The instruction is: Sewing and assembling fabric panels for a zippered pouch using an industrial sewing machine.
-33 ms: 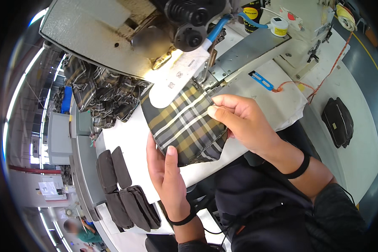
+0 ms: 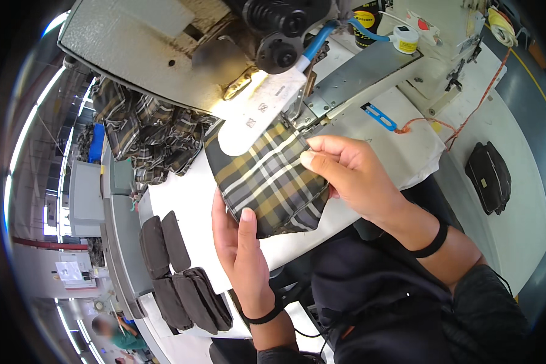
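A plaid fabric piece (image 2: 273,182) in black, olive, grey and white, with a seamed edge, lies at the needle area of a sewing machine (image 2: 133,42). My right hand (image 2: 358,176) pinches its right edge between thumb and fingers, close to the machine's metal arm (image 2: 358,79). At the near left edge, my left hand (image 2: 242,255) grips it with the thumb on top and the fingers underneath. A white rounded plate (image 2: 255,121) covers part of the cloth's far side. The needle itself is hidden.
Plaid pieces (image 2: 145,130) are heaped at the left. Dark brown pouches (image 2: 188,291) lie stacked nearer me, and another dark pouch (image 2: 489,178) sits at the right. A blue tool (image 2: 379,117) on an orange cord and a small white bottle (image 2: 405,39) are beyond my right hand.
The plaid piece's near edge has shifted very slightly away from me. Both hands keep their hold, almost unmoved, and the machine appears a touch farther right in view.
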`<state>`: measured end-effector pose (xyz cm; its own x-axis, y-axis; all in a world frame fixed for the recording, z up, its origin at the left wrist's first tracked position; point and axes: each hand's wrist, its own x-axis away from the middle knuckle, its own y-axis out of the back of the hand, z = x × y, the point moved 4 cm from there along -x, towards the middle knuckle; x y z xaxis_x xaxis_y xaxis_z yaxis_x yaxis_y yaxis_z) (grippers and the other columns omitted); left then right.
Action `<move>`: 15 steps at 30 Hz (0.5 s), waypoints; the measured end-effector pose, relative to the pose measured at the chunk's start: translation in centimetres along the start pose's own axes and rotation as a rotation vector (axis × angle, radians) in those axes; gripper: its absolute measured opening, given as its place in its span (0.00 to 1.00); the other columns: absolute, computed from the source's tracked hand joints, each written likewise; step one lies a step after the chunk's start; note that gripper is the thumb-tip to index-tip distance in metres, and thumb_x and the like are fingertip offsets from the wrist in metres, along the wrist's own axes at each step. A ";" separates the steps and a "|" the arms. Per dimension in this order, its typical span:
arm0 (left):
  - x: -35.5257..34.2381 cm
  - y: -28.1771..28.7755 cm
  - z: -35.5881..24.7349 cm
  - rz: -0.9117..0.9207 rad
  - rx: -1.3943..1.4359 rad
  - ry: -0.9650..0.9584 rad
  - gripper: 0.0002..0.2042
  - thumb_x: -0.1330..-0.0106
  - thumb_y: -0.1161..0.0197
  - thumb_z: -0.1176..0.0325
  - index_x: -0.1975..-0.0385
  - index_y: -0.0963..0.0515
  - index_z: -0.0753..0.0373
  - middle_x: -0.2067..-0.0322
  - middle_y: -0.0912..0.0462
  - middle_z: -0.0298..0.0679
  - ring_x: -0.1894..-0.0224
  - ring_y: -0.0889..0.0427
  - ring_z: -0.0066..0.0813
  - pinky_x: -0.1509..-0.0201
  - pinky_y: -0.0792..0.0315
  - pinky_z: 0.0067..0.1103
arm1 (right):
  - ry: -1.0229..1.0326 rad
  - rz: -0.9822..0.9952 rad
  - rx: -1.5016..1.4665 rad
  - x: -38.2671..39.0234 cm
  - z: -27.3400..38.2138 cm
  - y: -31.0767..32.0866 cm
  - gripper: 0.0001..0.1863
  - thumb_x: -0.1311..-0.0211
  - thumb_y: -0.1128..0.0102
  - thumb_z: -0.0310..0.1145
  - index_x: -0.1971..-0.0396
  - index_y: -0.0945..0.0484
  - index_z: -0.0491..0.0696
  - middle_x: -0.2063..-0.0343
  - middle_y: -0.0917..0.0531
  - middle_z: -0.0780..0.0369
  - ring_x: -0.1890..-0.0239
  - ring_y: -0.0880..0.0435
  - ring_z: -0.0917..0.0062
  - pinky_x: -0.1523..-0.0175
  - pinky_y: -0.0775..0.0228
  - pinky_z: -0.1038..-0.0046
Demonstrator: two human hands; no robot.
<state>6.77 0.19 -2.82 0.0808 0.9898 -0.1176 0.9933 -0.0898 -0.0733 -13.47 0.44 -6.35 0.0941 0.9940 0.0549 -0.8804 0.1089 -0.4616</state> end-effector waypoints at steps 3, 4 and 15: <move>-1.3 0.0 0.5 0.005 0.011 -0.020 0.29 0.21 0.45 0.76 0.24 0.44 0.77 0.30 0.29 0.52 0.30 0.27 0.35 0.24 0.38 0.30 | 0.026 0.003 -0.006 -1.1 0.1 -0.1 0.11 0.22 0.41 0.34 0.56 0.17 0.41 0.74 0.19 0.73 0.75 0.26 0.95 0.73 0.33 0.84; -1.7 0.1 0.6 0.010 0.002 -0.019 0.29 0.21 0.45 0.76 0.24 0.44 0.76 0.30 0.28 0.52 0.30 0.27 0.35 0.24 0.38 0.30 | 0.048 0.005 -0.019 -1.3 0.1 -0.2 0.11 0.22 0.40 0.35 0.57 0.17 0.41 0.74 0.19 0.72 0.75 0.27 0.95 0.73 0.33 0.84; -4.1 -0.1 2.2 -0.081 0.057 0.018 0.29 0.19 0.44 0.70 0.23 0.43 0.74 0.35 0.24 0.49 0.35 0.23 0.31 0.27 0.35 0.27 | 0.583 -0.299 1.165 -1.8 0.8 8.4 0.12 0.28 0.38 0.32 0.52 0.17 0.42 0.62 0.14 0.60 0.58 0.16 0.71 0.54 0.24 0.67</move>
<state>6.20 -4.14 -4.48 0.0026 0.9958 -0.0911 0.9903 -0.0152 -0.1378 -21.39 -0.49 -9.57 0.2776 0.8215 -0.4981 -0.6441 0.5438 0.5379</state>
